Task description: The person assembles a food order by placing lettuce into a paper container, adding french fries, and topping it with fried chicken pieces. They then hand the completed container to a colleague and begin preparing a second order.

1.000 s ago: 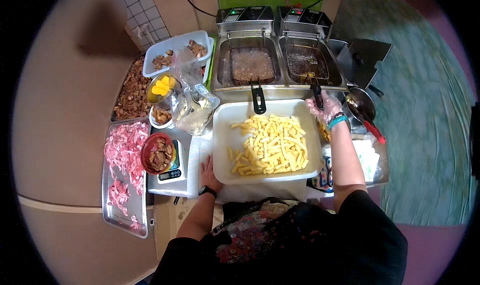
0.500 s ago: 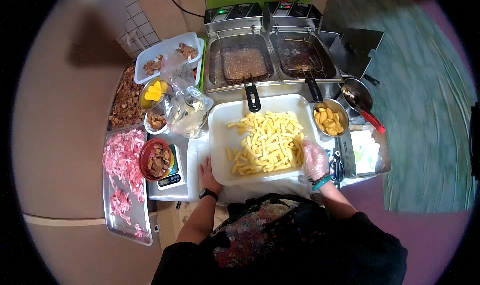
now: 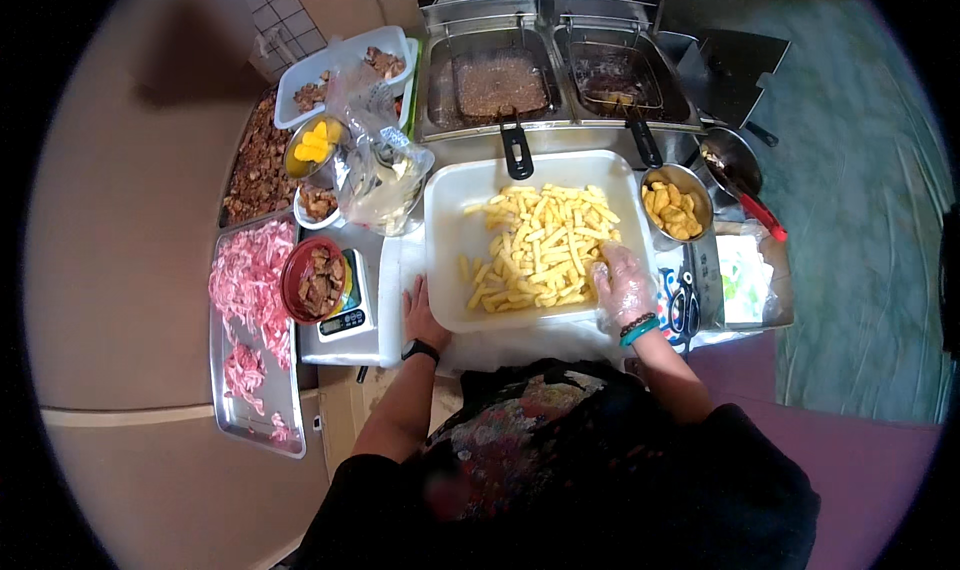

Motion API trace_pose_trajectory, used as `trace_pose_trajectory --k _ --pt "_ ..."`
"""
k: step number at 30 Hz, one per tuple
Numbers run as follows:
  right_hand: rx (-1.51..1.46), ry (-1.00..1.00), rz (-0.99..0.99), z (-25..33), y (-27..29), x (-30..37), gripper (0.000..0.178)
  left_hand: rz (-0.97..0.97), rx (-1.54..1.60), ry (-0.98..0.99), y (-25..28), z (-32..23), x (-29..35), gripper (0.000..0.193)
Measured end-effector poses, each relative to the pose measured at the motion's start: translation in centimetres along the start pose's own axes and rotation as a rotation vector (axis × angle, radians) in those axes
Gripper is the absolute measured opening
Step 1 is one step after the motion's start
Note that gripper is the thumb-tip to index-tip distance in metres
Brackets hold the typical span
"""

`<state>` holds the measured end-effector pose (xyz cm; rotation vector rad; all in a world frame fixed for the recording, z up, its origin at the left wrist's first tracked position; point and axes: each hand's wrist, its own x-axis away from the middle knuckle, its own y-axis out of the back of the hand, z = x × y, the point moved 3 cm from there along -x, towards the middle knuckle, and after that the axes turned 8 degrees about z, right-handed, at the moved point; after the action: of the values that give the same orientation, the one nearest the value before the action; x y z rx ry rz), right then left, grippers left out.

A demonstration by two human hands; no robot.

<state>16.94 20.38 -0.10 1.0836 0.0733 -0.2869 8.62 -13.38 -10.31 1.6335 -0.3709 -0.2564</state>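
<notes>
A wide white tray (image 3: 437, 270) in front of me holds a heap of pale yellow french fries (image 3: 545, 242). My right hand (image 3: 627, 288), in a clear plastic glove, reaches over the tray's near right side. Its thumb and fingers are apart and touch the edge of the heap; I make out no fry gripped between them. Bare and flat, my left hand (image 3: 422, 320) lies on the counter against the tray's left side with its fingers stretched out.
Behind the tray stand two deep fryers with a left basket (image 3: 500, 82) and a right basket (image 3: 612, 75). A bowl of nuggets (image 3: 672, 210), scissors (image 3: 684, 310) and a red-handled pan (image 3: 735, 160) are right. Left are a scale (image 3: 345, 322), meat bowl (image 3: 318, 282) and raw meat tray (image 3: 285, 410).
My right hand has shifted inward from the tray's right rim, onto the edge of the fries. The left hand stays flat on the counter. The whole view has tilted slightly.
</notes>
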Motion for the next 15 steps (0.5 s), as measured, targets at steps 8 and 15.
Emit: trace_pose_trajectory --k 8,15 --pt "0.095 -0.167 0.33 -0.4 -1.7 -0.9 0.058 0.048 -0.02 0.038 0.5 -0.3 0.2 0.054" --pt "0.159 -0.088 0.12 2.1 -2.1 -2.0 0.052 0.062 -0.046 0.041 0.1 -0.2 -0.1 0.054"
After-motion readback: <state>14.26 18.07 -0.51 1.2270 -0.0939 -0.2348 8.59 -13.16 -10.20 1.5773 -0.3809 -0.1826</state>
